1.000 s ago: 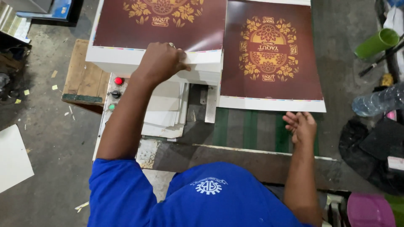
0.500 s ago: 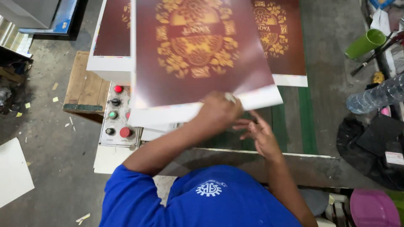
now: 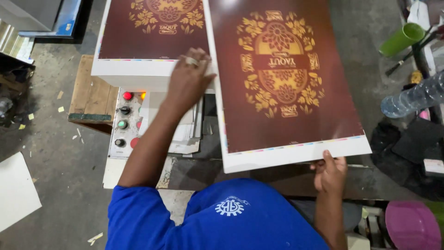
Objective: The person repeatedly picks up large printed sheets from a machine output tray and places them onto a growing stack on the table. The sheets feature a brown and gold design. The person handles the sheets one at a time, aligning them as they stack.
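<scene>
A large maroon printed sheet (image 3: 286, 78) with a gold ornament and a white margin lies tilted to the right of a stack of the same sheets (image 3: 148, 46). My right hand (image 3: 330, 170) grips the sheet's near white edge at its lower right, thumb on top. My left hand (image 3: 190, 78), a ring on one finger, rests flat on the stack's near right corner, right beside the sheet's left edge. It holds nothing that I can see.
Below the stack sits a control panel (image 3: 124, 124) with red, green and black buttons, next to a wooden pallet (image 3: 91, 95). At the right are a green cup (image 3: 401, 39), a clear plastic bottle (image 3: 412, 99) and a pink bucket (image 3: 411, 225). A white board (image 3: 14, 190) lies on the floor at the left.
The sheet was lifted off the left stack with both hands and has swung over to the right. My left hand has gone back to the stack; my right hand now holds the sheet's near edge.
</scene>
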